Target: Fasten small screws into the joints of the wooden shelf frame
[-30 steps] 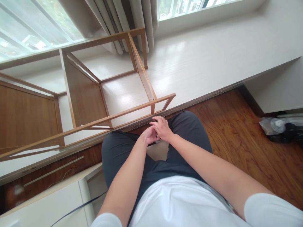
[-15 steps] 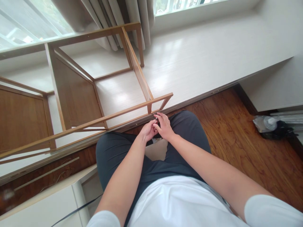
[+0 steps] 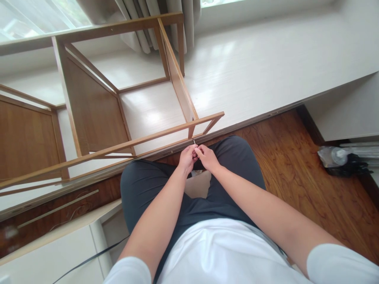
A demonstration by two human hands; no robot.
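My left hand (image 3: 187,158) and my right hand (image 3: 207,157) meet above my knees, fingertips pinched together on a small thin metal piece (image 3: 194,142) that sticks up between them. Which hand bears most of it is hard to tell. They are just below the near corner of a wooden frame (image 3: 177,128) lying on its side on the white platform (image 3: 266,67). A tan cardboard piece (image 3: 198,187) lies between my legs under the hands.
A brown wooden panel (image 3: 25,138) lies at the left. A white cabinet (image 3: 59,252) with a black cable (image 3: 89,258) sits at lower left. A plastic bag with dark items (image 3: 340,159) rests on the wood floor at right. Curtains (image 3: 160,12) hang behind the frame.
Both hands have risen a little toward the frame's near corner, and the small metal piece now shows between the fingertips. The view shifted slightly.
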